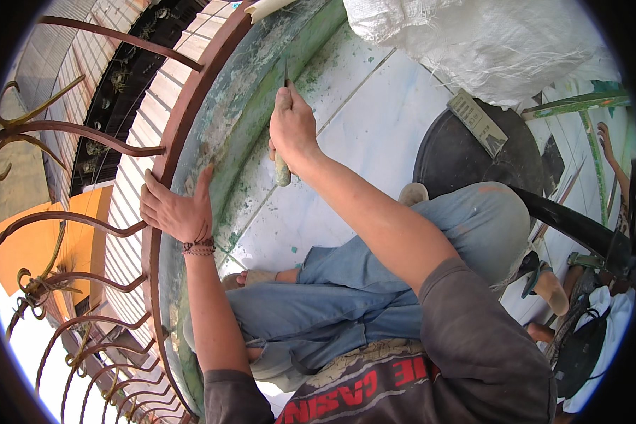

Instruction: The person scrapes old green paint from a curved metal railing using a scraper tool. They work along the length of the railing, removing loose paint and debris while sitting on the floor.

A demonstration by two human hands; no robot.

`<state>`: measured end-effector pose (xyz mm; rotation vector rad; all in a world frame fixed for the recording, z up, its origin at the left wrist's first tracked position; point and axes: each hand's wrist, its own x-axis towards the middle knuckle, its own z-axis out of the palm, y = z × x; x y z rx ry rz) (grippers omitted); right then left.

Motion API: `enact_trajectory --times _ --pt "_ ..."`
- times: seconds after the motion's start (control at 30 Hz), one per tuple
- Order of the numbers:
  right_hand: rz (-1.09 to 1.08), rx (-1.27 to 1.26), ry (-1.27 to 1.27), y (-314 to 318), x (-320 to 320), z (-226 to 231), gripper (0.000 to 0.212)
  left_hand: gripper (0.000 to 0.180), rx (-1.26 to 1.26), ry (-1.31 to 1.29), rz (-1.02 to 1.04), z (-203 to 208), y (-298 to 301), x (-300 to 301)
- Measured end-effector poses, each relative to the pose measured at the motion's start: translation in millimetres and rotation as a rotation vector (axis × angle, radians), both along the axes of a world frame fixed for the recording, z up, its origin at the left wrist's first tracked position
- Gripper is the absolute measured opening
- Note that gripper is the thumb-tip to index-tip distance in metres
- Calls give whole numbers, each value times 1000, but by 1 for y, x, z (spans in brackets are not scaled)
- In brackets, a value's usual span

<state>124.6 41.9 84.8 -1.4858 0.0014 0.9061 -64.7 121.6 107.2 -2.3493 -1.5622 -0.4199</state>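
My right hand [294, 128] is closed round the paint-spotted handle of a scraper [283, 174]. Its narrow dark blade points away from me, with the tip at the low green wall [251, 106], whose paint is patchy and worn. I cannot tell whether the tip touches it. To the left, my left hand [179, 209] lies on the reddish-brown rail [185, 106] along the wall's top. The fingers reach over the rail, and the thumb stands apart, toward the wall. Green paint flakes [314, 67] are scattered on the white tiles along the wall's foot.
Curved metal bars [85, 220] project outward from the rail at left. A white woven sack [473, 42] stands at the far right. Below it are a round black lid-like object [449, 152] and a flat, pale strip [477, 124]. Another person's arm and foot [550, 290] show at the right.
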Motion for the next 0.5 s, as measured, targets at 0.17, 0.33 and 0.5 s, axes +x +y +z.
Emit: enact_trajectory --times 0.17,0.33,0.5 --pt "20 11 -2 -4 14 1 52 110 33 -4 -29 -3 2 -6" --pt "118 -67 -98 -2 -14 4 54 111 63 -3 -42 -6 5 -5" --pt "190 -54 67 -14 11 15 54 110 32 18 -31 -4 4 -5"
